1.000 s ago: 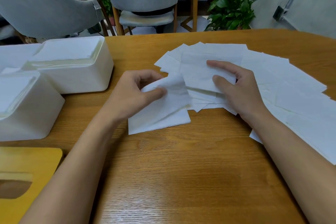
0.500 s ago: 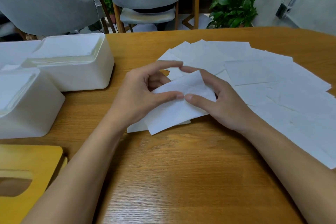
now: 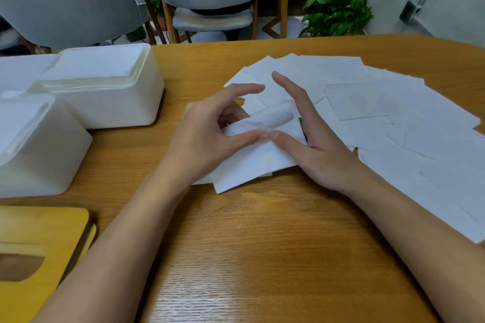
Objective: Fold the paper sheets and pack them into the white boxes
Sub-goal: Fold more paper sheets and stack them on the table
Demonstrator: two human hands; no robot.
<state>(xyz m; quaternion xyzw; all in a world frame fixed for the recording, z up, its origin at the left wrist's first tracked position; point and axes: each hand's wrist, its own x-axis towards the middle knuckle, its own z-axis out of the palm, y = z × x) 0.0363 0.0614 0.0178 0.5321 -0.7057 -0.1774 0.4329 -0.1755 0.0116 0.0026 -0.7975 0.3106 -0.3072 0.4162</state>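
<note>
Thumbs are pressing the white paper sheet (image 3: 252, 168) on the wooden surface (image 3: 262, 244). My left hand (image 3: 207, 139) is pinching its rolled fold; my right hand (image 3: 322, 155) is resting straight-fingered against it, released.

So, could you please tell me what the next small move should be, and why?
Probably flatten the fold: the sheet has its far edge curled into a roll between the left hand and right hand, both thumbs pinning it, so pressing the roll down would crease it.

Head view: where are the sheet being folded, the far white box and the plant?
sheet being folded (image 3: 250, 164): head view, flat lower part.
far white box (image 3: 110, 109): head view, front wall.
plant (image 3: 338, 5): head view, leaves.
</note>
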